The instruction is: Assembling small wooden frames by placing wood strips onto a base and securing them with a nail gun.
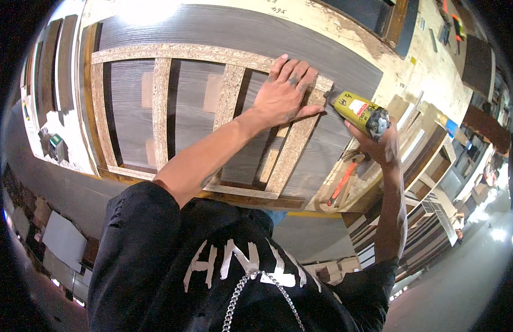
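A slatted frame [163, 94] of raw particleboard strips lies on a grey wood-grain panel [278, 33]. My left hand [283, 91] rests on the frame's far right part, fingers stretched over the long far strip and thumb pointing right. In my right hand [380, 145] is a yellow-green nail gun [353, 109]. Its nose meets the frame's outer edge at the far right corner, just right of my left thumb; whether it touches the wood I cannot tell. The fingers around its grip are partly hidden by the tool's body.
A hammer with an orange handle [345, 180] lies on the bench right of the panel. Farther right are stacked wood strips [428, 218]. Dark boards [65, 63] stand at the left, near a small green box [56, 140]. Loose tools [446, 30] lie at the far right.
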The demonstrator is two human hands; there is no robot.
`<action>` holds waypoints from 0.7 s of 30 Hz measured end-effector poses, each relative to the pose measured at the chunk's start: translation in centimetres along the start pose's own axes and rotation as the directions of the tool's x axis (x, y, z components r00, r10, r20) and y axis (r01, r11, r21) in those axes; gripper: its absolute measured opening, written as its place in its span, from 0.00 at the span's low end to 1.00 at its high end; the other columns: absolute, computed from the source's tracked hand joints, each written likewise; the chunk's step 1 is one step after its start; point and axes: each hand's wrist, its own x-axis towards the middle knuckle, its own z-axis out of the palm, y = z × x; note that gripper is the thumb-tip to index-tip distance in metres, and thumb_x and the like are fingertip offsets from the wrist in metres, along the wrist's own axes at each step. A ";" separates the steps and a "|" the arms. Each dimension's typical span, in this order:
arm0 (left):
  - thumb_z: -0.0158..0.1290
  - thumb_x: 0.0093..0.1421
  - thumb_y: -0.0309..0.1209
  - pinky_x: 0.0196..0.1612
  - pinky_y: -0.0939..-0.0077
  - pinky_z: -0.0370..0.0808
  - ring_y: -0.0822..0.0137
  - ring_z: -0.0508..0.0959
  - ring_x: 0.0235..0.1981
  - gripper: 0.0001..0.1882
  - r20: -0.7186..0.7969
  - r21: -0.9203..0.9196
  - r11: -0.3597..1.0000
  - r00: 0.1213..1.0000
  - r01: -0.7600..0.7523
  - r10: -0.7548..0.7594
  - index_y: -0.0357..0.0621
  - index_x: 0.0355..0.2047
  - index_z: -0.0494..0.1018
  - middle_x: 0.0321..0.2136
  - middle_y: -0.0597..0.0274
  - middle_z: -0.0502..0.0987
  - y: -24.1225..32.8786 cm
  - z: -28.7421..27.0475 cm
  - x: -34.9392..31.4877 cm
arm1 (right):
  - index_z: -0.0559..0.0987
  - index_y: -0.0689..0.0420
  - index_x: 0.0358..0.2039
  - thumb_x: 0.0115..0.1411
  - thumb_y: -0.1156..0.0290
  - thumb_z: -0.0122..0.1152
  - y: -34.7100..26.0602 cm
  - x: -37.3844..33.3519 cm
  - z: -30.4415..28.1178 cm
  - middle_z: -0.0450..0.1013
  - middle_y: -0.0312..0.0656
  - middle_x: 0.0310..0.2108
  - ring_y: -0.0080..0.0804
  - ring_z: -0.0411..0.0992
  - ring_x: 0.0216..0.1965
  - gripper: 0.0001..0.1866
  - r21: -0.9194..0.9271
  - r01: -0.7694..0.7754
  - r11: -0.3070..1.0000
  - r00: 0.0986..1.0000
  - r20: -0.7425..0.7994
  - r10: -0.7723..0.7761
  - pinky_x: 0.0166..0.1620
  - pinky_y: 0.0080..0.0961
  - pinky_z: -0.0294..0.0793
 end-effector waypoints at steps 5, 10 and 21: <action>0.41 0.60 0.66 0.69 0.50 0.43 0.50 0.58 0.61 0.45 0.020 0.018 1.000 1.000 0.003 -0.004 0.37 0.60 0.58 0.54 0.49 0.63 -0.1 -0.4 -0.1 | 0.83 0.54 0.41 0.46 0.80 0.69 -3.1 1.0 -4.4 0.81 0.42 0.36 0.28 0.79 0.33 0.18 -0.031 0.068 0.997 0.991 0.114 -0.064 0.39 0.24 0.79; 0.46 0.55 0.68 0.68 0.52 0.45 0.53 0.61 0.58 0.43 -0.040 0.074 0.996 0.999 0.040 -0.037 0.44 0.56 0.64 0.51 0.53 0.66 -0.2 0.1 0.0 | 0.82 0.54 0.45 0.48 0.79 0.65 -6.0 2.6 -7.5 0.81 0.43 0.39 0.32 0.80 0.37 0.20 -0.194 0.081 0.978 0.991 0.118 -0.059 0.44 0.25 0.79; 0.44 0.58 0.67 0.69 0.53 0.41 0.55 0.58 0.60 0.42 0.014 0.070 0.997 1.000 0.021 -0.022 0.43 0.59 0.62 0.52 0.54 0.63 -0.2 0.3 -0.1 | 0.81 0.55 0.43 0.37 0.82 0.70 -1.3 3.2 -2.3 0.79 0.44 0.42 0.43 0.79 0.42 0.27 -0.063 0.066 0.996 0.960 0.275 -0.046 0.48 0.29 0.77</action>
